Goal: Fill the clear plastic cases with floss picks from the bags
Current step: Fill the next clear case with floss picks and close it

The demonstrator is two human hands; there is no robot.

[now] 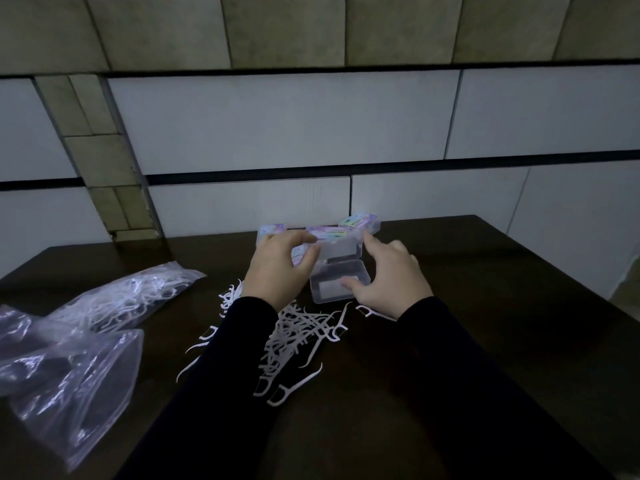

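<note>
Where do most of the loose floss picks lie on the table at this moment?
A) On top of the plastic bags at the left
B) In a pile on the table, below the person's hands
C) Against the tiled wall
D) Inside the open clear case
B: the loose floss picks lie scattered on the dark table, nearer the camera than the open clear case and the two hands.
</note>
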